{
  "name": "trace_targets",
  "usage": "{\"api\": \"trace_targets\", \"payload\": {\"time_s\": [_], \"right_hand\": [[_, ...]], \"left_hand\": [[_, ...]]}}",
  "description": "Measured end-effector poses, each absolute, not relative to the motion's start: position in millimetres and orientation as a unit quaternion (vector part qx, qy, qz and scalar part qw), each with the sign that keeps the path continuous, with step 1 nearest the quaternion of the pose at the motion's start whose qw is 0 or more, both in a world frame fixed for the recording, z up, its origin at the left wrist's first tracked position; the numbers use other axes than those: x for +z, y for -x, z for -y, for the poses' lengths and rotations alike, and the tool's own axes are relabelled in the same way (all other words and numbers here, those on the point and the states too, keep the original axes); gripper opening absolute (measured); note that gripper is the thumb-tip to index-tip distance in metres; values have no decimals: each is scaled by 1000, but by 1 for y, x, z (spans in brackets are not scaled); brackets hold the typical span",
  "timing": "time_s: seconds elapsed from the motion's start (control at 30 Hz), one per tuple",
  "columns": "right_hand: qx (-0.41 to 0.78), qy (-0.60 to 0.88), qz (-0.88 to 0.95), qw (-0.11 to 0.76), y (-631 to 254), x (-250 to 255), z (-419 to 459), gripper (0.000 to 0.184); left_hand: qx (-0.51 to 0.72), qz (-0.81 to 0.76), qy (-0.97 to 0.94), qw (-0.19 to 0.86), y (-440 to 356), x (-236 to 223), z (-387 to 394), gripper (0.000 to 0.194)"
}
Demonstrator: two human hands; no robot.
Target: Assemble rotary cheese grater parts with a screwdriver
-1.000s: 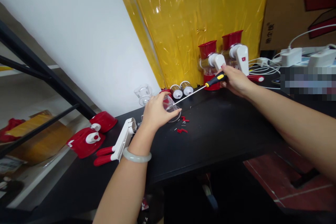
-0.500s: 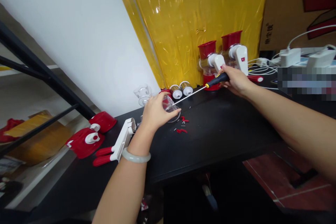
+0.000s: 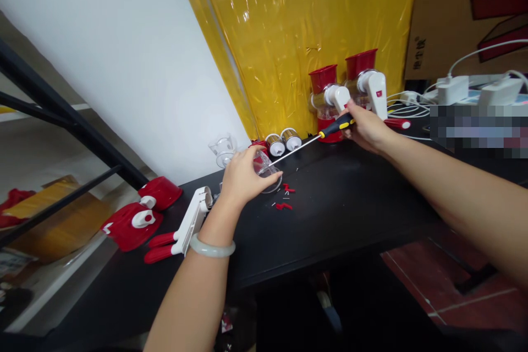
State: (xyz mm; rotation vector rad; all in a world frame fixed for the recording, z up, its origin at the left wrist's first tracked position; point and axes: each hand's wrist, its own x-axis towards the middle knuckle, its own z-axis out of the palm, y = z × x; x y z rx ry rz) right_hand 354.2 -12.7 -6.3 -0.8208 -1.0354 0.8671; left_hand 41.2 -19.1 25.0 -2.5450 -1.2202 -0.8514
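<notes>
My left hand (image 3: 243,173) is curled around a clear plastic housing (image 3: 272,182) on the black table, thumb at its right rim. In my right hand (image 3: 367,125) is a screwdriver (image 3: 336,125) with a black and yellow handle, gripped by the handle. Its long shaft slants down to the left, and the tip reaches into the clear housing; what it touches there I cannot make out. Small red plastic pieces (image 3: 284,206) and several screws (image 3: 286,198) lie just right of the housing. Behind it stand two metal drums with white ends (image 3: 291,139).
Two assembled red-and-white rotary graters (image 3: 324,80) stand against the yellow-wrapped panel (image 3: 276,38). Red bases (image 3: 134,225) and white crank handles with red grips (image 3: 192,223) lie on the left. Another clear part (image 3: 223,148) sits by the wall. Chargers and cables (image 3: 451,91) occupy the right.
Both hands stay nearly in place. The screwdriver handle has turned a little in my right hand, showing more yellow. The whole view has shifted slightly.
</notes>
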Motion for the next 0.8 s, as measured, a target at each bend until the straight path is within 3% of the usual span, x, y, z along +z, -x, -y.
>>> {"api": "trace_targets", "payload": {"time_s": [0.27, 0.47, 0.67, 0.8], "right_hand": [[440, 301, 447, 718, -355, -2, 20, 14], [381, 371, 475, 701, -355, -5, 14, 35], [397, 338, 449, 726, -355, -5, 14, 17], [407, 329, 465, 714, -357, -5, 15, 23]], "left_hand": [[-284, 414, 860, 93, -41, 26, 19, 63], [-281, 412, 861, 99, -41, 26, 19, 64], [-286, 413, 860, 93, -41, 25, 19, 64], [-285, 415, 859, 94, -41, 25, 19, 64]]}}
